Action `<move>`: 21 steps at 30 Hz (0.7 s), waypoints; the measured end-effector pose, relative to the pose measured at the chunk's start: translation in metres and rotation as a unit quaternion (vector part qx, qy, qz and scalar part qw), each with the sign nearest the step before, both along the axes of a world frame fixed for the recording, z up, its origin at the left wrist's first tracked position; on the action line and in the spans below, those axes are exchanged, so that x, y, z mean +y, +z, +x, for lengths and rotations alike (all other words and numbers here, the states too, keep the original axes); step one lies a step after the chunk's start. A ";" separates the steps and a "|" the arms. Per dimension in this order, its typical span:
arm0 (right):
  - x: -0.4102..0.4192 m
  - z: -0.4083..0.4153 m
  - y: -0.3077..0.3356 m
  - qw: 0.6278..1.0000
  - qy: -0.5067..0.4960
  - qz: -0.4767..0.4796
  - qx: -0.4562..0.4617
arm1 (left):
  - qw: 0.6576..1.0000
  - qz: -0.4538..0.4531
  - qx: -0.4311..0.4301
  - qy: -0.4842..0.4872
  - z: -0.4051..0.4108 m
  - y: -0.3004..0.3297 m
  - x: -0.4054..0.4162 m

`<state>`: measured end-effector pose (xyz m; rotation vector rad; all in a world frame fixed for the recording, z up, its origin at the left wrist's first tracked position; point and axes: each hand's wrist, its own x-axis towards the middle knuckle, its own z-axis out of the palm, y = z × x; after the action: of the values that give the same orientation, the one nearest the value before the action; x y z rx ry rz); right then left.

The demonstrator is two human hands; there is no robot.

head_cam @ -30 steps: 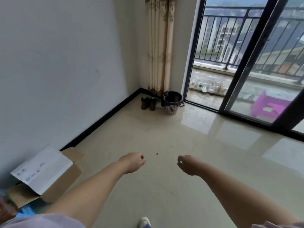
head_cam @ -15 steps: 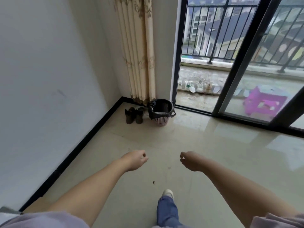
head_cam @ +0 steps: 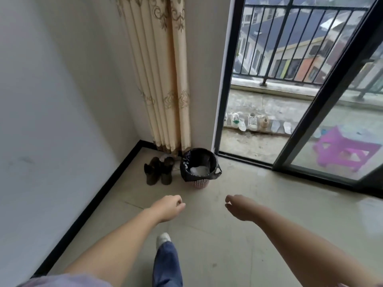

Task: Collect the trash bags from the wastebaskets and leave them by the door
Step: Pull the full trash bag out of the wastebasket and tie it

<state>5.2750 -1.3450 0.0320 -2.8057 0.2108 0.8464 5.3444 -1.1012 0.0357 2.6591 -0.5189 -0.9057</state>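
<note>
A small pink woven wastebasket (head_cam: 199,183) stands on the floor in the room's corner, lined with a black trash bag (head_cam: 190,175) whose rim folds over the edge. White crumpled trash lies inside it. My left hand (head_cam: 169,207) and my right hand (head_cam: 240,206) reach forward side by side, a short way in front of the basket and not touching it. Both hands hold nothing, with fingers loosely curled and apart.
A pair of dark boots (head_cam: 158,170) sits left of the basket, under a beige curtain (head_cam: 163,79). A sliding glass door (head_cam: 323,100) opens onto a balcony with several shoes (head_cam: 248,123) and a pink stool (head_cam: 346,150). A white wall (head_cam: 51,121) runs along the left.
The view has moved closer to the corner: the wastebasket is larger and nearer. The cardboard box at the left has dropped out of view. Both hands stay empty and outstretched.
</note>
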 end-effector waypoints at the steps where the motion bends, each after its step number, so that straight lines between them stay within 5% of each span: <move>1: -0.006 0.019 -0.008 1.000 -0.015 0.003 -0.002 | 1.000 0.001 -0.001 -0.009 0.023 -0.006 -0.008; 12: -0.029 0.201 -0.112 0.984 -0.148 0.070 0.066 | 0.995 0.008 0.095 -0.038 0.244 -0.102 -0.052; 21: -0.066 0.318 -0.329 0.967 -0.222 0.115 0.043 | 0.985 -0.049 0.118 0.117 0.338 -0.315 -0.126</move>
<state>5.5932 -1.4111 -0.2968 -2.3710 0.6788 0.8180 5.6821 -1.2269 -0.2796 2.4167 -0.1854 -1.0733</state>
